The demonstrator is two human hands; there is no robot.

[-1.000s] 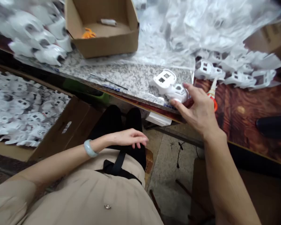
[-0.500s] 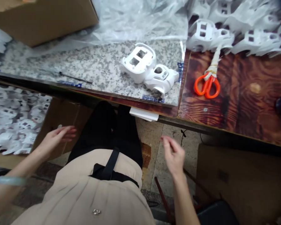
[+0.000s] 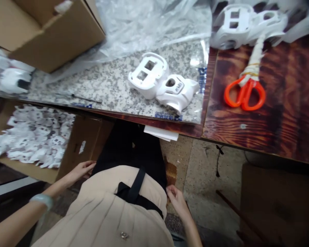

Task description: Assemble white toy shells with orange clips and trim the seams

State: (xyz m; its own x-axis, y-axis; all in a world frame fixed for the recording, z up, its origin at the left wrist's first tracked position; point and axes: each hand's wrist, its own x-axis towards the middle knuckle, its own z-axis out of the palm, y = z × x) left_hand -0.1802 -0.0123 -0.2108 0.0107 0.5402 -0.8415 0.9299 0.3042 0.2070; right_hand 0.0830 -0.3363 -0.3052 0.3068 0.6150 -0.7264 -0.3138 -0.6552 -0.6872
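Observation:
My left hand (image 3: pixel 81 171) is low beside my left hip, fingers stretched out toward the black trousers (image 3: pixel 126 147), with nothing seen in it. On the other side, my right hand (image 3: pixel 177 199) hangs by my right hip, fingers loosely bent and a little apart, fingertips at the edge of my clothing. Both hands are below the tabletop. Above them, on the speckled table surface (image 3: pixel 108 79), lies a white molded plastic shell (image 3: pixel 150 77) with two square openings, against a second white shell part (image 3: pixel 177 91) that has a round hole and a small label.
Orange-handled scissors (image 3: pixel 244 92) with wrapped blades lie on the wooden tabletop (image 3: pixel 278 113). A thin dark rod (image 3: pixel 86 98) lies near the table edge. Cardboard box (image 3: pixel 64 37), clear plastic sheeting (image 3: pixel 154 24) and more white shells (image 3: pixel 234 25) are behind. A carton of white parts (image 3: pixel 38 137) stands below left.
Both hands have come down and inward to my hips, and the right hand's fingers have loosened. My view has shifted, so the table things appear moved. The white shells stay on the table.

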